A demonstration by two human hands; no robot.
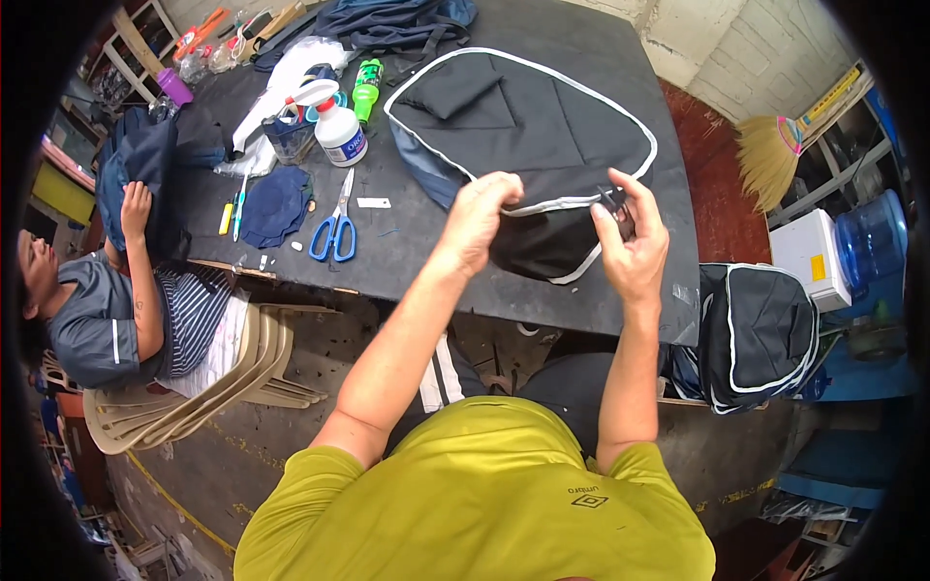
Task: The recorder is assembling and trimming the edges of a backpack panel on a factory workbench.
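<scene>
A black and blue fabric bag (562, 116), its edges trimmed with white piping (655, 145), lies on the dark table in front of me. My left hand (473, 225) is closed at the bag's near edge, thumb and forefinger pinched together beside the trim; what is between them is too small to make out. At the right end of the same edge, my right hand (636, 250) pinches a small black piece (610, 198) between thumb and forefinger. Its exact kind is unclear. Below both hands, the bag's dark side panel (542, 242) hangs toward the table's front edge.
Blue-handled scissors (334, 237), round navy fabric pieces (275, 206), a white jug (339, 131) and a green bottle (366, 89) occupy the table's left part. A co-worker (107, 310) sits at left handling dark fabric. Another black bag (765, 334) stands at right.
</scene>
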